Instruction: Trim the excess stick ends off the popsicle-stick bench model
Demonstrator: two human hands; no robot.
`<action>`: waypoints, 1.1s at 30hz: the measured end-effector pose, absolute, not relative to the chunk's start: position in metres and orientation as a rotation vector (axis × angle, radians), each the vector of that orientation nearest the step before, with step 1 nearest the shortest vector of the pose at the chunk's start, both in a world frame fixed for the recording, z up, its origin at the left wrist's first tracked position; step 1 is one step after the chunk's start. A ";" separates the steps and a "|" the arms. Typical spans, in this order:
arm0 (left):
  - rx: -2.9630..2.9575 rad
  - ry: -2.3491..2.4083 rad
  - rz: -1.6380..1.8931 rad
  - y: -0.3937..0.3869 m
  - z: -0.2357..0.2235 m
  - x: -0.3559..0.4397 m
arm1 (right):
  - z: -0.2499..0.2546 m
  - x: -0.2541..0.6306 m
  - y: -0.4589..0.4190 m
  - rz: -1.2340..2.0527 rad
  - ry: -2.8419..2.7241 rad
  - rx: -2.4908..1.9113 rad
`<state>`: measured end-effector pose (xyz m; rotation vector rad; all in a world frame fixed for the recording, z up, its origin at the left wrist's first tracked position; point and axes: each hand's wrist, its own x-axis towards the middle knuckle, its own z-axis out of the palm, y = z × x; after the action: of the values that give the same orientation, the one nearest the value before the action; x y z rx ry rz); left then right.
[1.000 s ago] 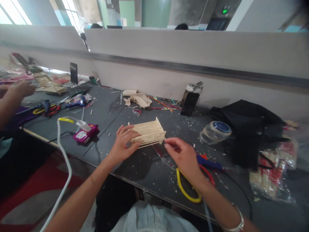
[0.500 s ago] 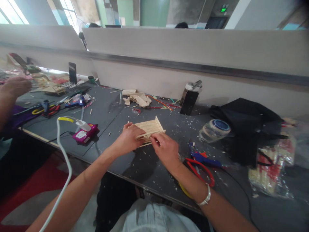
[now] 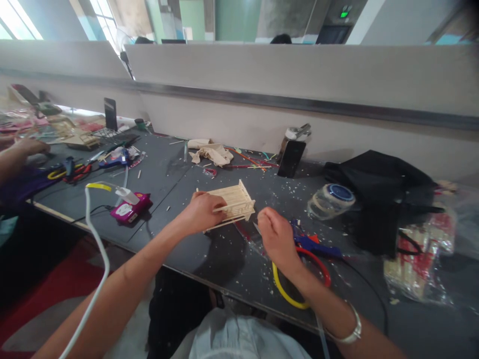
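A small structure of thin wooden sticks [image 3: 229,193], with a slatted panel and a railing-like front side, lies tilted on the dark table. My left hand [image 3: 205,212] grips its left part, fingers closed around the sticks and hiding that end. Just right of the structure and apart from it is my right hand [image 3: 276,233], its fingers curled together; what they hold, if anything, is hidden. Beneath and beside my right wrist lie pliers or scissors with a red and a yellow handle [image 3: 279,286]. A blue glue gun [image 3: 318,245] rests beyond them.
A purple power adapter [image 3: 130,208] with a white cable sits left. At the back are a crumpled beige cloth [image 3: 213,153] and a propped phone [image 3: 292,158]. A jar [image 3: 331,202], black bag [image 3: 377,199] and plastic packets [image 3: 415,264] stand right. A co-worker's hand [image 3: 30,146] is far left.
My right hand has left the stick structure's front side and moved right, above the coloured handles. My left hand keeps its hold. The co-worker's hand has moved slightly lower.
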<state>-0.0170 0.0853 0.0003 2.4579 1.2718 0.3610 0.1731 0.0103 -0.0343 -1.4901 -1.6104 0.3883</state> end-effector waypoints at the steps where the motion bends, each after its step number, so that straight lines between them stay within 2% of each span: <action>1: 2.437 1.256 0.330 0.086 0.004 -0.015 | -0.033 0.176 0.007 0.436 -1.591 -1.497; 6: 2.399 1.084 0.182 0.097 0.014 0.000 | -0.035 0.178 -0.007 0.665 -1.699 -1.489; 10: 2.328 1.079 0.203 0.109 0.016 0.005 | -0.039 0.178 -0.011 0.737 -1.879 -1.459; 15: 2.047 1.142 0.358 0.119 0.030 0.000 | -0.027 0.185 -0.007 0.591 -1.758 -1.417; 22: 1.457 1.023 0.670 0.095 0.057 0.005 | 0.022 0.199 -0.005 0.311 -1.706 -1.351; 27: 1.175 0.943 0.835 0.056 0.050 0.019 | 0.043 0.204 -0.008 0.087 -1.799 -1.328; 33: 1.069 0.865 0.973 0.024 0.036 0.032 | 0.042 0.198 -0.016 -0.088 -1.896 -1.343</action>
<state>0.0322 0.0244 0.0356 1.0686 0.8648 0.9729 0.1984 -0.0162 0.0417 -1.3429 -1.8957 -0.0875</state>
